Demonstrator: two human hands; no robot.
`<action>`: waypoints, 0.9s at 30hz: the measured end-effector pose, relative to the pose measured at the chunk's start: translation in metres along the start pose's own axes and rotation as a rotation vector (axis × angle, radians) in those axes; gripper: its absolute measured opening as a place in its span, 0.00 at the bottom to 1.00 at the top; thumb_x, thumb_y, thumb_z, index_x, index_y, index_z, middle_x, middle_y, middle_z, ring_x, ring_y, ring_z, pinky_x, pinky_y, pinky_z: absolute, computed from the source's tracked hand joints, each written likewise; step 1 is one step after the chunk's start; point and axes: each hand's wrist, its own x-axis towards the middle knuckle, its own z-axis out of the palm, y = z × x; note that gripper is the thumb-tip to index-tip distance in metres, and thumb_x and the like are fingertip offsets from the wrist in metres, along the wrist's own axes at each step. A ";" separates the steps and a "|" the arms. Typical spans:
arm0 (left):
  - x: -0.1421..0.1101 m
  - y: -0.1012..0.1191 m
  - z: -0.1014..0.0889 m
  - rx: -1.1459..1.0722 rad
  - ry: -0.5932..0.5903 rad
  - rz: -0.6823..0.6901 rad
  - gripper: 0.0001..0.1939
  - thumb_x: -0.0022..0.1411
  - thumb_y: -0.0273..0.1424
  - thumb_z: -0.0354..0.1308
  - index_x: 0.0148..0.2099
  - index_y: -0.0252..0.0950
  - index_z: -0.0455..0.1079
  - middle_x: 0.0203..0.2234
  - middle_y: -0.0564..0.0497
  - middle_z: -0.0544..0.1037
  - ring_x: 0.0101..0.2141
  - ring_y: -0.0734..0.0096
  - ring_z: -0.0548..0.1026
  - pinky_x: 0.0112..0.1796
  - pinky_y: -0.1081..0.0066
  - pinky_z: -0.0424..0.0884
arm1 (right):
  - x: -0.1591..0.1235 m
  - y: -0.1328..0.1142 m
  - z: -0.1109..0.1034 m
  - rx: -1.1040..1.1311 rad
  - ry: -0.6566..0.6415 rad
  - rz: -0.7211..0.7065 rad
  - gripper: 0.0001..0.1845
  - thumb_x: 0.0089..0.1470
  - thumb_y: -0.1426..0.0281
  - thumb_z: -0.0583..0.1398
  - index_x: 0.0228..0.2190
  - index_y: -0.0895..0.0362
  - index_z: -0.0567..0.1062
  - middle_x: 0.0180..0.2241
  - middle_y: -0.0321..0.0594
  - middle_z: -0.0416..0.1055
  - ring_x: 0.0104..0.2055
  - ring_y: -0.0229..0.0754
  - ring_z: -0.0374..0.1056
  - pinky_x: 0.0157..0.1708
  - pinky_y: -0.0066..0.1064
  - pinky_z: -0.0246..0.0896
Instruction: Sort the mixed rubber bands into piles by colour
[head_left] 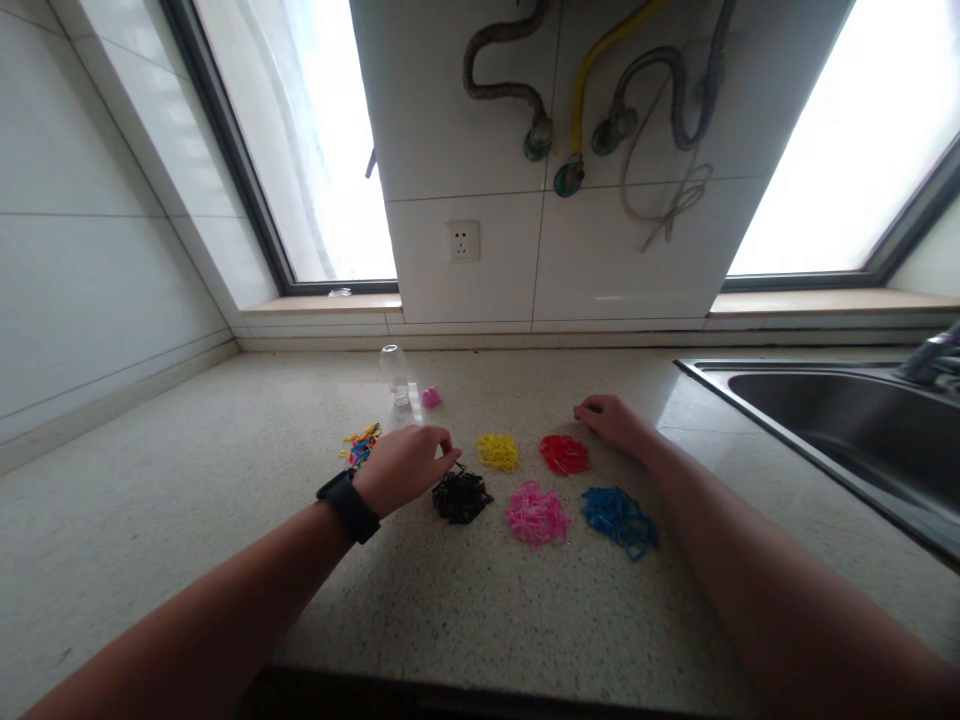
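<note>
Small rubber bands lie sorted by colour in loose piles: black (462, 497), yellow (499, 452), red (565, 454), pink (538, 514) and blue (619, 521). My left hand (405, 465), with a black watch on its wrist, is pinched over the far edge of the black pile; a black band shows at its fingertips. Partly behind that hand is a mixed-colour pile (364, 443). Just beyond the red pile, my right hand (611, 420) is closed with its fingertips together, and whatever they hold is too small to make out.
A clear bottle (394, 375) stands at the back left, with a pink cap (431, 397) beside it. To the right, a steel sink (705, 375) is set into the speckled counter (420, 610). Hoses and a socket (464, 241) are on the tiled wall behind.
</note>
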 end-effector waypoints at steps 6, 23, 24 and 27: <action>0.000 0.000 0.002 0.025 -0.011 -0.009 0.22 0.67 0.47 0.49 0.40 0.36 0.77 0.31 0.44 0.79 0.31 0.64 0.76 0.33 0.68 0.66 | -0.001 -0.001 0.000 -0.011 0.007 0.010 0.16 0.54 0.58 0.58 0.30 0.55 0.81 0.22 0.39 0.74 0.24 0.39 0.66 0.24 0.29 0.50; -0.002 -0.001 -0.005 0.072 -0.064 -0.006 0.18 0.61 0.47 0.55 0.34 0.40 0.79 0.28 0.45 0.80 0.31 0.60 0.77 0.33 0.66 0.66 | -0.004 -0.006 -0.003 -0.069 -0.020 0.039 0.17 0.55 0.57 0.56 0.30 0.54 0.81 0.24 0.39 0.75 0.26 0.40 0.67 0.25 0.29 0.51; -0.002 -0.001 -0.005 0.073 -0.063 -0.004 0.18 0.61 0.47 0.55 0.34 0.40 0.79 0.28 0.45 0.80 0.31 0.60 0.77 0.33 0.66 0.66 | -0.004 -0.007 -0.003 -0.068 -0.019 0.036 0.17 0.55 0.57 0.56 0.30 0.54 0.81 0.24 0.39 0.75 0.26 0.40 0.67 0.26 0.29 0.51; -0.004 0.001 -0.006 0.077 -0.050 0.002 0.20 0.62 0.48 0.54 0.35 0.40 0.79 0.28 0.45 0.80 0.30 0.61 0.77 0.32 0.67 0.66 | -0.004 -0.007 -0.003 -0.066 -0.008 0.024 0.17 0.55 0.58 0.57 0.29 0.54 0.81 0.24 0.39 0.75 0.26 0.40 0.66 0.26 0.29 0.52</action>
